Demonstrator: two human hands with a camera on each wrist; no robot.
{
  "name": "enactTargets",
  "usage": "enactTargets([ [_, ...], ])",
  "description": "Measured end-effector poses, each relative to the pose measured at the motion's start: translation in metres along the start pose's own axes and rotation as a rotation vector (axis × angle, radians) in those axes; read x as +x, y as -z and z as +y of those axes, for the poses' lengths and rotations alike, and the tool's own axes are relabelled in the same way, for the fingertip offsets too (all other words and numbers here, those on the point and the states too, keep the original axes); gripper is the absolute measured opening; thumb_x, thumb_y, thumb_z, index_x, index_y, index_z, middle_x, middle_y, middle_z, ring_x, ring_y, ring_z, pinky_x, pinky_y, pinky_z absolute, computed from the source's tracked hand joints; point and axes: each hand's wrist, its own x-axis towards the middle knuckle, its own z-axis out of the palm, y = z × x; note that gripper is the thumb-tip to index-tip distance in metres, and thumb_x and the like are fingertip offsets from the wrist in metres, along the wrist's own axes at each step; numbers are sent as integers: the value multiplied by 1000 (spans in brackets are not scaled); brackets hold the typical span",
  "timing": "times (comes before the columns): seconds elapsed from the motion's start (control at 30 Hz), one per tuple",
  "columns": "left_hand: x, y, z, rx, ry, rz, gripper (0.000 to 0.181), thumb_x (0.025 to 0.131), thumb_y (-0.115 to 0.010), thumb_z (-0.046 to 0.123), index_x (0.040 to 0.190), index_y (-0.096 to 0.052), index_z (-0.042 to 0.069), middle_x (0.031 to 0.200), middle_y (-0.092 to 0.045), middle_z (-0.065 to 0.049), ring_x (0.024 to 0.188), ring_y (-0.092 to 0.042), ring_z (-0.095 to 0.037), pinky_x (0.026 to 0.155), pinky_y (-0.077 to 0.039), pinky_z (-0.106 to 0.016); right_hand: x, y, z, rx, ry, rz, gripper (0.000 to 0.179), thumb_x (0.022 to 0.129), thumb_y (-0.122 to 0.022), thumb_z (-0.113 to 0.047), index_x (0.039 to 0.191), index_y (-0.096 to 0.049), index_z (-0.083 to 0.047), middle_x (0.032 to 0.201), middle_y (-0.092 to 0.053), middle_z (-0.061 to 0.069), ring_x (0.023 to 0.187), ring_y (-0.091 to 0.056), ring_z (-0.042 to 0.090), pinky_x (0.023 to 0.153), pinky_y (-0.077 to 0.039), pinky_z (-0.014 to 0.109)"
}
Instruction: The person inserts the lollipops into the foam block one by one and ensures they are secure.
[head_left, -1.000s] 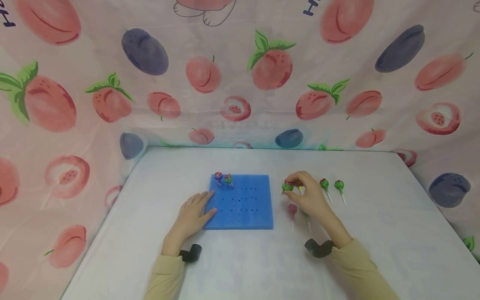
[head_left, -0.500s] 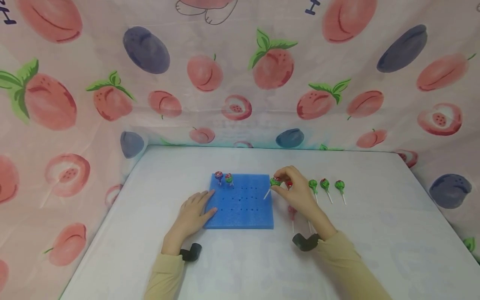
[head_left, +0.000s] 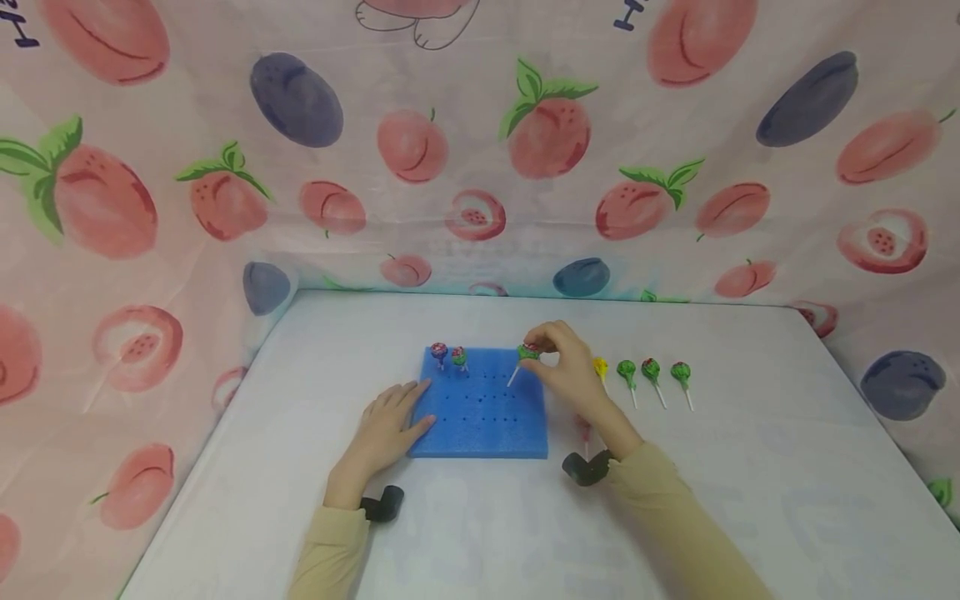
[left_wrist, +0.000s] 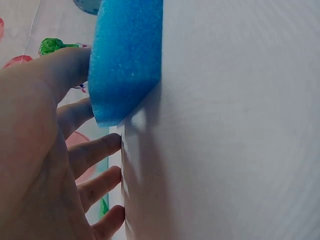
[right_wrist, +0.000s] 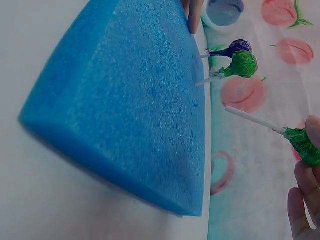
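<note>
A blue foam block with rows of small holes lies on the white table. Two lollipops stand in its back left holes: a purple one and a green-and-red one. My left hand rests at the block's left edge, fingers spread, thumb and forefinger on it, as the left wrist view also shows. My right hand pinches a green lollipop by its wrapped head, above the block's back right part. Its white stick points down and left, tip free of the foam in the right wrist view.
Right of the block lie a yellow lollipop and green ones in a row. A pink lollipop is partly hidden under my right forearm. Behind the table hangs a fruit-print cloth.
My right hand has carried the green lollipop left, from beside the block to above its back right part, and its stick has come into view. The left hand stays put.
</note>
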Motion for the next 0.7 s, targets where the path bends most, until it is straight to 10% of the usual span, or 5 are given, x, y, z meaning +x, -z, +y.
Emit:
enactTargets([
  [0.7, -1, 1, 1, -4, -10, 9, 63, 97, -51, 44, 151, -32, 18, 154, -35, -15, 144, -26, -41, 115, -21, -63, 26, -32, 2, -1, -27, -85, 22, 82, -74, -2, 99, -61, -8, 99, -57, 10, 95, -64, 25, 89, -56, 42],
])
